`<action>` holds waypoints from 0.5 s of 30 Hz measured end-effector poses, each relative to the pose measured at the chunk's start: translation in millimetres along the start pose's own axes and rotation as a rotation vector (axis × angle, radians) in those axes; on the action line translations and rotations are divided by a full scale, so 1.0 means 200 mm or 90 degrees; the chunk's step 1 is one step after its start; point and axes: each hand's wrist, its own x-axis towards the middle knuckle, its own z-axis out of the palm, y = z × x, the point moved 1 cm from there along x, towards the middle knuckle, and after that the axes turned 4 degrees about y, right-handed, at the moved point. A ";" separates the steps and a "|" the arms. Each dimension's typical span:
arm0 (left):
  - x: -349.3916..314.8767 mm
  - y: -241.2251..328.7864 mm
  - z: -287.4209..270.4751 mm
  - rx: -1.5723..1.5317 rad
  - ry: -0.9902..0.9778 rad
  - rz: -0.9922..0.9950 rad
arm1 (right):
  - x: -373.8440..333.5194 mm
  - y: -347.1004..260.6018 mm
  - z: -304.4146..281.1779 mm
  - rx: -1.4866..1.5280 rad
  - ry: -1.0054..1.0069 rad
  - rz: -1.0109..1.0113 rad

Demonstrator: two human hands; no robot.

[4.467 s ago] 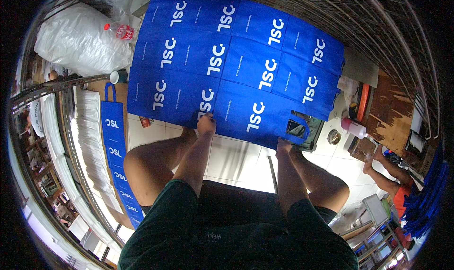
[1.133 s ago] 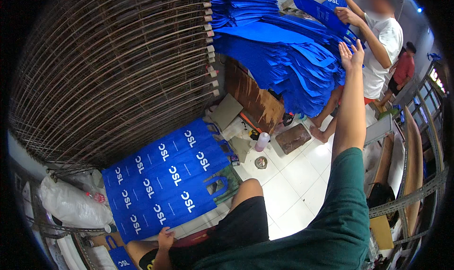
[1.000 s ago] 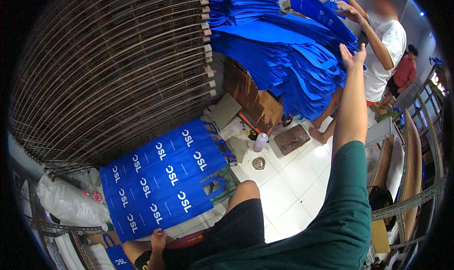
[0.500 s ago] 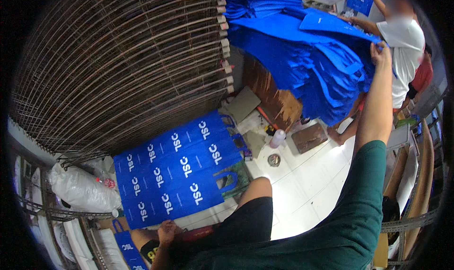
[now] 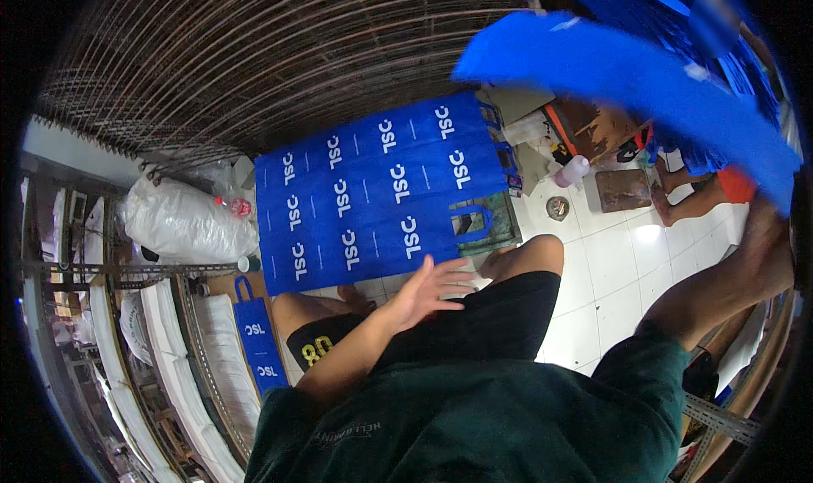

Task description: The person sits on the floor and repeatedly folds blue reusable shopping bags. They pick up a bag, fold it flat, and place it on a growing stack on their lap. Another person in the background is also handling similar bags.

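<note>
My left hand (image 5: 421, 293) has its fingers apart; far right, a blue sheet (image 5: 622, 77) hides my right hand's fingers, hold unclear.

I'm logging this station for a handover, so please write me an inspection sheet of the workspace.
Surface: greenish board, mostly covered.
Job's things: printed blue bags, laid overlapping in rows; a blurred blue piece at upper right.
Clutter: clear plastic bundle, red-capped bottle, pale bottle, round tin.
Hands: left hand open and spread, holding nothing, just below the bags in the picture; right hand hidden where its forearm meets the blue piece.
Cables: nothing seen.
Surroundings: rod rack above, white tiled floor, another person's legs at right.
</note>
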 end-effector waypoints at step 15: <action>-0.02 -0.08 -0.57 -0.206 0.398 0.052 | -1.17 1.04 -0.31 -0.084 0.113 0.999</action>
